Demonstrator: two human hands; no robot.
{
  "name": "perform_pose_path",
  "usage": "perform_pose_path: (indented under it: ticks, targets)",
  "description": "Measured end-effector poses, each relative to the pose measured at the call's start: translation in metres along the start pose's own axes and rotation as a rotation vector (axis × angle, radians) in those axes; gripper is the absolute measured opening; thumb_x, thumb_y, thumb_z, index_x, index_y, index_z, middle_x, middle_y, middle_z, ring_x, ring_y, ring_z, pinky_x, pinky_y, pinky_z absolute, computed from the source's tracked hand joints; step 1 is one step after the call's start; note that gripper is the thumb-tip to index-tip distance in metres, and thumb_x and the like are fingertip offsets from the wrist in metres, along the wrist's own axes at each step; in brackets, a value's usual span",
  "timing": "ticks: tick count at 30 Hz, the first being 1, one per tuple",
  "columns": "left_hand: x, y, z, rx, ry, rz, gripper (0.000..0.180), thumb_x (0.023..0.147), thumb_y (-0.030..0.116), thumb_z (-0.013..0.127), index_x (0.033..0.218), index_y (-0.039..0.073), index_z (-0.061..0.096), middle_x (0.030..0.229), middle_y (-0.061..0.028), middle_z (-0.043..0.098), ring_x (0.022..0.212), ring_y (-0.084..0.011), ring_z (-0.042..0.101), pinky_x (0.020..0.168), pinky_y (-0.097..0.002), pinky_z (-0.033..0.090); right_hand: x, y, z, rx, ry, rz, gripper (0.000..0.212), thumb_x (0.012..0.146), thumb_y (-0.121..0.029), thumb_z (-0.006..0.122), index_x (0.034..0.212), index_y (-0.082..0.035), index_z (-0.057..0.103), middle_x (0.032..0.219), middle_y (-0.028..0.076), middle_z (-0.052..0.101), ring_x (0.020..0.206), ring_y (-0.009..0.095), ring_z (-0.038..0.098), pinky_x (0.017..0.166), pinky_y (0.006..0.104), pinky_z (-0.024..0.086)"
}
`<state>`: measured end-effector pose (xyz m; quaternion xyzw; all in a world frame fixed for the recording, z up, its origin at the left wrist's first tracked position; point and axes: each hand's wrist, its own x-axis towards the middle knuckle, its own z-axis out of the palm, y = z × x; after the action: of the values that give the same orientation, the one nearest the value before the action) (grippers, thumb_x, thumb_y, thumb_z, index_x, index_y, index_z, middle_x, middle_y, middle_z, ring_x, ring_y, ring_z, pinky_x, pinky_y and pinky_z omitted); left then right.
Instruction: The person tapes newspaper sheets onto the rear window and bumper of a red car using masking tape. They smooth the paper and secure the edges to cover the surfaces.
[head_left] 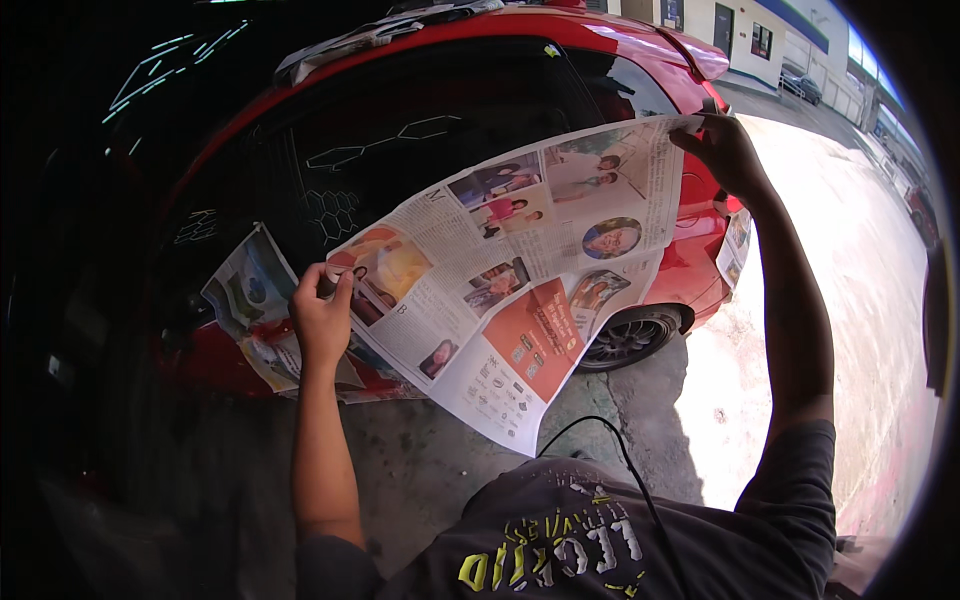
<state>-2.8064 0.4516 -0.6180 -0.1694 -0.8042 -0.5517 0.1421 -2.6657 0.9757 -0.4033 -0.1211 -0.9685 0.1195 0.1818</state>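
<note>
A wide newspaper sheet (pixel 520 265) with photos and columns of print is stretched out in front of the side of a red car (pixel 690 255). My left hand (pixel 325 305) pinches its left upper corner between thumb and fingers. Higher up, my right hand (pixel 725 155) grips the right upper corner, near the car's rear. The sheet slants upward to the right, and its lower part hangs down with a bend. Behind it, much of the car's lower side is hidden. Whether the sheet touches the car I cannot tell.
Another newspaper piece (pixel 255 290) covers part of the car at left, and more paper (pixel 735 250) hangs at its rear. Folded sheets (pixel 380 40) lie on the roof. A wheel (pixel 632 338) shows below. A black cord (pixel 625 455) runs over my shirt. Sunlit pavement (pixel 800 230) lies right.
</note>
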Motion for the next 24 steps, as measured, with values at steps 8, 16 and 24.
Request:
perform_pose_path:
  ticks: [8,16,24]
  targets:
    - [0.008,-0.023,-0.006,0.228,0.26,0.066,0.015,0.095,0.009,0.074,0.108,0.002,0.076,0.101,-0.0123,0.076,0.094,-0.0274,0.07,0.09,-0.0396,0.053,0.039,0.004,0.019,0.171,0.034,-0.098,0.031,0.107,-0.027,0.07,0.118,0.002,0.074,0.098,0.01,0.077,0.09,0.015,0.07,0.086,0.0358,0.056]
    - [-0.021,-0.021,-0.023,-0.047,0.392,-0.159,0.021,0.096,0.006,0.075,0.116,-0.001,0.076,0.088,-0.0068,0.076,0.073,-0.0104,0.067,0.067,-0.0283,0.051,0.05,-0.001,0.025,0.171,-0.006,-0.314,0.029,0.098,-0.024,0.079,0.109,0.003,0.075,0.094,0.013,0.078,0.087,0.022,0.076,0.08,0.0386,0.059]
    - [-0.109,-0.071,-0.026,-0.263,0.179,-0.345,0.006,0.102,0.001,0.069,0.107,0.001,0.073,0.093,-0.0043,0.075,0.081,-0.0112,0.072,0.075,-0.0272,0.059,0.009,0.0,0.067,0.067,-0.208,-0.383,0.034,0.093,-0.02,0.082,0.12,0.0,0.076,0.099,0.018,0.079,0.097,0.027,0.077,0.088,0.0433,0.058]
